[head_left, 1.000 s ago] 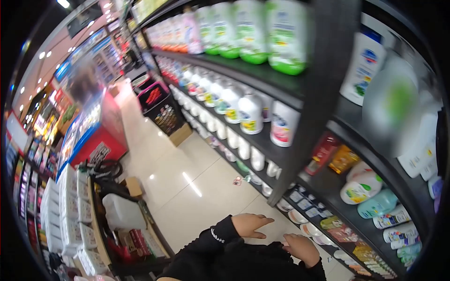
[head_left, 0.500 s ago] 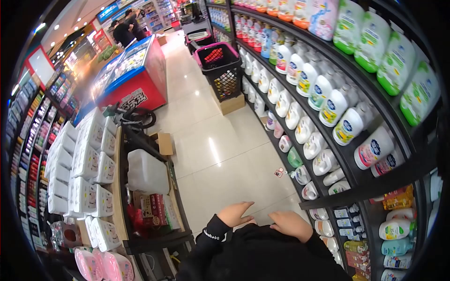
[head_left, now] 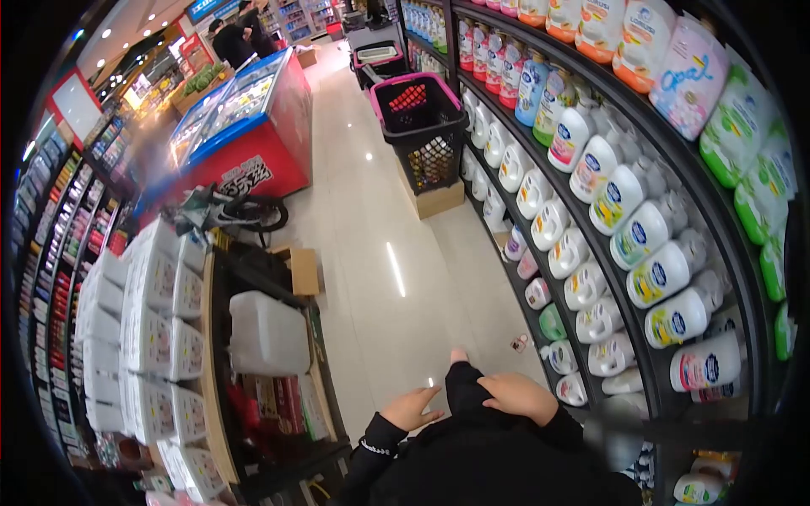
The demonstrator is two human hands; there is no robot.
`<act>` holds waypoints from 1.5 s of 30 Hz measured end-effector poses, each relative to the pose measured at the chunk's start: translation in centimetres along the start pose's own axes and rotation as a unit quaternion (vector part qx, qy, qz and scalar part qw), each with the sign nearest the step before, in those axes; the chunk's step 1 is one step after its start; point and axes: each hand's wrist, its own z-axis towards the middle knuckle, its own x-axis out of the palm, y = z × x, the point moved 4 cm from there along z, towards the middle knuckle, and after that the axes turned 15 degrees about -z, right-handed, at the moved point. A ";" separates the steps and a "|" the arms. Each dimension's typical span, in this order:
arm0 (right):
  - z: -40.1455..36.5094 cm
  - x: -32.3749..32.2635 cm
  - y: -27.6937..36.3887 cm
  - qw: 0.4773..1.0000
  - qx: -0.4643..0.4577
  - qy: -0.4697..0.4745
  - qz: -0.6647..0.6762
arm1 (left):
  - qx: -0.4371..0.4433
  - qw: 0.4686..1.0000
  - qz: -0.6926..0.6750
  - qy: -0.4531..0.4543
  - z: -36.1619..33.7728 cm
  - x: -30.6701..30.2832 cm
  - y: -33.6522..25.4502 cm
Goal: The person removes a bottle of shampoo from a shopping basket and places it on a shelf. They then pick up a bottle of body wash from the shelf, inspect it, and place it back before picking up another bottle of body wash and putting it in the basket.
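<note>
White jug (head_left: 268,333) on low stand (head_left: 207,354), far left. Left hand (head_left: 411,408): open, fingers spread, holding nothing, just above black clothing (head_left: 481,460). Right hand (head_left: 516,396): palm down, fingers curled on a fold of that clothing; grip cannot be told. Shelf (head_left: 666,143) of white bottles (head_left: 656,278) close on the right.

I wore a black long-sleeved top (head_left: 481,462). Its left cuff (head_left: 377,445) carried a small row of white markings. My left hand (head_left: 411,408) and right hand (head_left: 519,396) were bare.
</note>
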 end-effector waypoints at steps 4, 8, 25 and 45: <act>3.1 -4.1 -5.5 0.993 0.096 -0.053 -0.037 | -0.023 0.998 0.026 0.046 6.4 -4.0 1.0; 7.4 -6.9 -9.6 0.987 0.090 -0.106 -0.081 | -0.020 0.997 0.069 0.010 11.7 -10.3 -0.6; 32.7 -17.5 -10.3 0.990 0.048 -0.108 -0.082 | -0.053 0.998 0.031 0.000 19.7 -30.7 12.0; 56.0 -27.2 -11.8 0.997 0.048 -0.024 -0.047 | -0.060 0.998 0.024 0.020 28.1 -53.8 21.4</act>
